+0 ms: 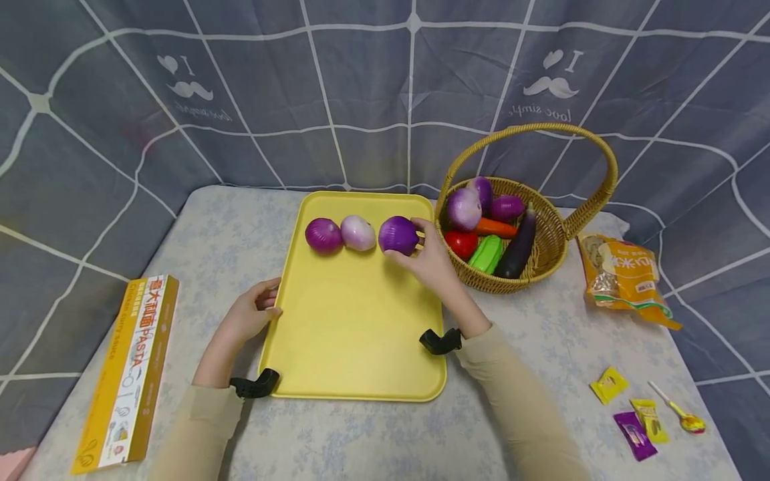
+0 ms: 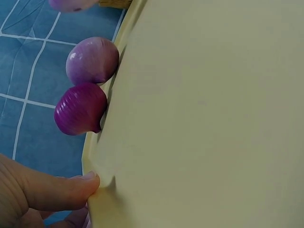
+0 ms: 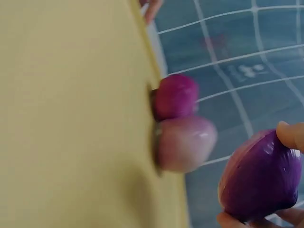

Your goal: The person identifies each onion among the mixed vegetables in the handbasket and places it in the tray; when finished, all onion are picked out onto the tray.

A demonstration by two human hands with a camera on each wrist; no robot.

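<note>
My right hand (image 1: 430,262) grips a dark purple onion (image 1: 398,235) between thumb and fingers, over the upper right of a yellow tray (image 1: 355,334). The right wrist view shows this onion (image 3: 261,178) raised off the tray surface. To its left, a pale purple onion (image 1: 358,233) and a magenta onion (image 1: 323,236) sit side by side on the tray near its far edge. At the tray's left rim is my left hand (image 1: 249,312); in the left wrist view its thumb (image 2: 71,192) rests on the rim, with the other fingers below the rim's outer side.
A wicker basket (image 1: 556,247) with a tall handle holds onions, a carrot, a tomato, a green vegetable and an eggplant. Right of it lie an orange snack bag (image 1: 625,277), wrapped sweets (image 1: 635,435) and a lollipop (image 1: 690,423). A pasta box (image 1: 129,371) lies far left.
</note>
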